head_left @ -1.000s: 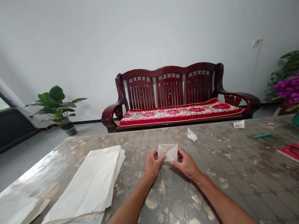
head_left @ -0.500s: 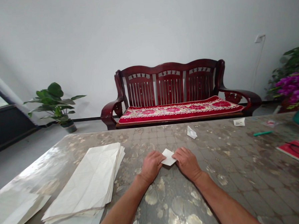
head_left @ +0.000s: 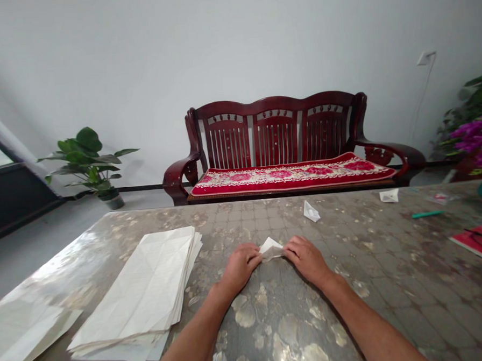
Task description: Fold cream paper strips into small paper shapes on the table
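Observation:
Between my two hands is a small folded piece of white paper point(head_left: 271, 247), its top a pointed peak and its near side partly lifted. My left hand point(head_left: 242, 261) pinches its left corner, and my right hand point(head_left: 304, 256) pinches the right corner. Both hands rest low over the patterned table point(head_left: 272, 319). Beyond them lies a folded paper boat point(head_left: 311, 212), touched by neither hand. To the left of my left hand is a stack of white paper sheets point(head_left: 137, 288) with crease lines on the top one.
Farther right are another small folded paper point(head_left: 389, 196), a green pen point(head_left: 427, 214), and a red book point(head_left: 478, 243) with glasses on it. More paper point(head_left: 27, 337) lies at the left edge. A wooden bench point(head_left: 276, 130) stands behind the table, with a potted plant point(head_left: 92, 161) to its left.
The folded paper was a flat diamond; now its near half is bent, leaving a triangular peak on the far side. My hands keep hold of its two side corners.

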Available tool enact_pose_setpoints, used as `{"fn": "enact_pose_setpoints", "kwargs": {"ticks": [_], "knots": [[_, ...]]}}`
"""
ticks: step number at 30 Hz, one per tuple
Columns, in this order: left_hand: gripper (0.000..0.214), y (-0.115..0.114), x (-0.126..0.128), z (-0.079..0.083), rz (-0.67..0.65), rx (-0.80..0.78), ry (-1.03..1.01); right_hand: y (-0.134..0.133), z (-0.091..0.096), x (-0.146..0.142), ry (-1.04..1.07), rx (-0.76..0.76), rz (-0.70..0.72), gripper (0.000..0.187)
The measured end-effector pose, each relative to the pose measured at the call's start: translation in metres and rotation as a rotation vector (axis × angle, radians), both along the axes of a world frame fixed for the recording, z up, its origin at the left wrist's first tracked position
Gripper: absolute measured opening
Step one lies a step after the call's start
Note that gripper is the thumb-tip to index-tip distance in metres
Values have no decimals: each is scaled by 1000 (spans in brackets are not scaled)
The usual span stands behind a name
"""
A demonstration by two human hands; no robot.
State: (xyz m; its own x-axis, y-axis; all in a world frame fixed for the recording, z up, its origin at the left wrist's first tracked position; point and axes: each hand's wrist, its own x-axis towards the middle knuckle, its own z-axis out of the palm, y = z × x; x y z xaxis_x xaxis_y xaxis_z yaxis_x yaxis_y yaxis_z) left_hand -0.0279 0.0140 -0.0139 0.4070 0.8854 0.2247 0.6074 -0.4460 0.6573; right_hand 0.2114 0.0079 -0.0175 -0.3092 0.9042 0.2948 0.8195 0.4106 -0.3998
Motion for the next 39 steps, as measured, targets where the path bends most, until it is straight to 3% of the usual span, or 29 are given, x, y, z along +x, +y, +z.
{"fn": "enact_pose_setpoints", "kwargs": {"ticks": [5, 17, 34, 39], "knots": [[22, 1, 6, 6, 153, 20, 79, 3, 1, -6, -86, 3, -132, 25], [19, 0, 8, 5, 313, 19, 201, 7, 3, -13, -74, -58, -257, 21], [19, -4, 14, 3, 381, 83, 293, 6, 4, -11, -128, -48, -334, 18], [10, -5, 14, 2, 377, 76, 318, 3, 5, -10, -167, -25, -357, 14]]}}
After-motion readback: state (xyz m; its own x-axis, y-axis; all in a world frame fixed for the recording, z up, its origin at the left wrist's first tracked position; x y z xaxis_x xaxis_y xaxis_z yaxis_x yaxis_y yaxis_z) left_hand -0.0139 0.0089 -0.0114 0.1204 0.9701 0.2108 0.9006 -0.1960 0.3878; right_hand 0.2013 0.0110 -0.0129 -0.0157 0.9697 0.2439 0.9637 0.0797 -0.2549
